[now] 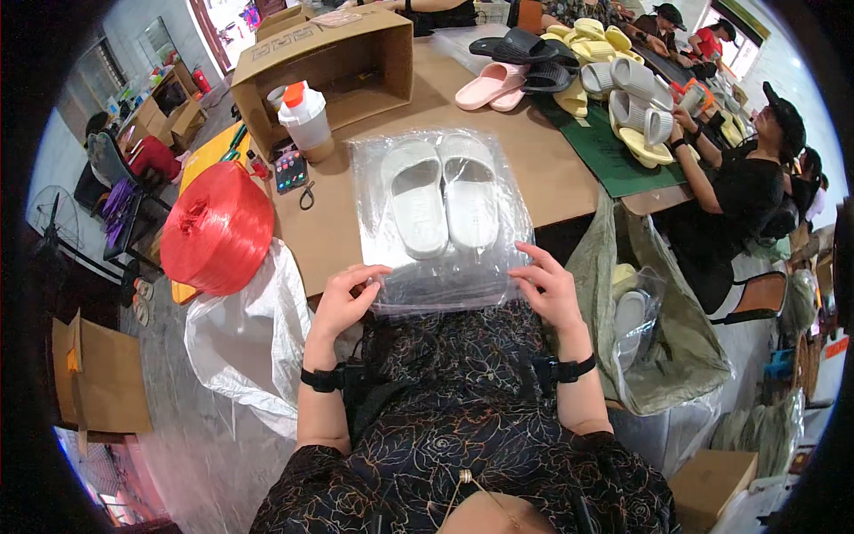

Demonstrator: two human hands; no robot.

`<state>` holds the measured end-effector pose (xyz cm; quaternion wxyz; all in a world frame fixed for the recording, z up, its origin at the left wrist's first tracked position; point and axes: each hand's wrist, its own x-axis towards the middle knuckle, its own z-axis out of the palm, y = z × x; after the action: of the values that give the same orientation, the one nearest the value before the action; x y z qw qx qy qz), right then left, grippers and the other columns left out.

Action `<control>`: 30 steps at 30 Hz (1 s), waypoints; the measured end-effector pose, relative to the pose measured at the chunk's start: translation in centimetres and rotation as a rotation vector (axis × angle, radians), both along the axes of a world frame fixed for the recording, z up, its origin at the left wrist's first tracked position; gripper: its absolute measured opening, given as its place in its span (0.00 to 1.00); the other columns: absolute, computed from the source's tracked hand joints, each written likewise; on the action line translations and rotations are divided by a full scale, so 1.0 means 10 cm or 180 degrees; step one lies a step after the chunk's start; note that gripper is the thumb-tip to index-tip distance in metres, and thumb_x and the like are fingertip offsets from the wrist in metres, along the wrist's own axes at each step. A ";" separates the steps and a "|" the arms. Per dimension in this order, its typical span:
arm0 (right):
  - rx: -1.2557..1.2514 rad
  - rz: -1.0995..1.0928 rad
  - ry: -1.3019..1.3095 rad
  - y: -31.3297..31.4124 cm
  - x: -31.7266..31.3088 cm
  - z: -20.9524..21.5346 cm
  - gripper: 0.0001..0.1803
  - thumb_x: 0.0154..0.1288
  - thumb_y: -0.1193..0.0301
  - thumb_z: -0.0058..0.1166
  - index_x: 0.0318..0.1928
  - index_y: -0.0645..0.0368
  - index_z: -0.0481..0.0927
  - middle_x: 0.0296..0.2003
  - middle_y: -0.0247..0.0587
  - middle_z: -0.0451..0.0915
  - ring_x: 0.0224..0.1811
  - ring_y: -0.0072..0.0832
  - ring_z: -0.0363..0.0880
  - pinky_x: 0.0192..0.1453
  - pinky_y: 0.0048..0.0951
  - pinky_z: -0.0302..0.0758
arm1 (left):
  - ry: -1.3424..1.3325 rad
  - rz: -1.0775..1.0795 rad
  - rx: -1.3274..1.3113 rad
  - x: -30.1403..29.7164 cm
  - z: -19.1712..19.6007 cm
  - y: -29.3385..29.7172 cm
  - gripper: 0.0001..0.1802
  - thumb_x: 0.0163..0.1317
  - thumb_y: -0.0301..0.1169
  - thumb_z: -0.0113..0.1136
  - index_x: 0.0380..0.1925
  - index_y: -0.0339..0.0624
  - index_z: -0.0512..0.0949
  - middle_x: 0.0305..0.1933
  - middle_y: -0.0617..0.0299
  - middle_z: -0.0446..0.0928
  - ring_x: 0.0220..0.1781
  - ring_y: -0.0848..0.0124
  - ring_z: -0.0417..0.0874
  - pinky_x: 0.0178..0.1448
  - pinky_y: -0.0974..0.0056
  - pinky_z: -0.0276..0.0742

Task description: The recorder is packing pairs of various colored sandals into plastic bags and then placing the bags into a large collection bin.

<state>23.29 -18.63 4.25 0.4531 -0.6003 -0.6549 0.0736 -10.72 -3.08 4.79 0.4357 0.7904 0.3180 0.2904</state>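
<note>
A pair of white slide sandals lies side by side in a clear plastic bag at the table's front edge. The near end of the bag overhangs toward my lap. My left hand has its thumb and forefinger closed on the bag's left edge. On the other side, my right hand grips the right edge between thumb and fingers, with the forefinger stretched out. The sandals' toe straps face away from me.
Left are a red twine roll, white sack, orange-capped bottle, small black scissors and open cardboard box. Piled slides stand back right, above a green sack holding bagged slides. A co-worker sits right.
</note>
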 end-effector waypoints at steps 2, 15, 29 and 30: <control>0.0032 -0.0083 0.0211 0.00 0.03 -0.01 0.11 0.57 0.81 0.60 0.40 0.57 0.85 0.54 0.39 0.83 0.36 0.26 0.83 0.35 0.25 0.78 | 0.0142 0.0033 0.0169 0.00 0.00 0.00 0.16 0.61 0.22 0.55 0.49 0.40 0.83 0.33 0.61 0.79 0.32 0.74 0.78 0.39 0.69 0.74; 0.0283 -0.0231 0.1480 -0.01 0.13 -0.19 0.03 0.67 0.77 0.55 0.38 0.62 0.82 0.43 0.36 0.85 0.33 0.16 0.79 0.33 0.18 0.72 | -0.0121 -0.0104 0.0441 -0.04 -0.06 0.03 0.21 0.61 0.18 0.48 0.53 0.36 0.79 0.42 0.53 0.80 0.43 0.63 0.81 0.49 0.63 0.75; 0.0614 -0.0784 0.2016 0.58 0.31 -0.42 0.09 0.74 0.69 0.55 0.38 0.64 0.78 0.25 0.30 0.79 0.25 0.12 0.72 0.27 0.18 0.67 | 0.0059 0.1032 0.0882 0.26 -0.15 0.08 0.13 0.67 0.33 0.60 0.29 0.39 0.88 0.37 0.62 0.80 0.46 0.65 0.78 0.53 0.60 0.71; 0.0546 -0.0979 0.1869 0.63 0.33 -0.40 0.10 0.72 0.70 0.58 0.36 0.66 0.79 0.22 0.29 0.77 0.24 0.13 0.70 0.27 0.20 0.66 | 0.0060 0.1037 0.0886 0.28 -0.16 0.09 0.13 0.67 0.33 0.60 0.29 0.39 0.88 0.37 0.62 0.80 0.46 0.65 0.78 0.53 0.60 0.71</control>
<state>26.62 -12.28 0.23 0.6769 -0.6049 -0.4021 0.1188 -7.93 -2.19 3.21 0.2666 0.7838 0.4025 0.3906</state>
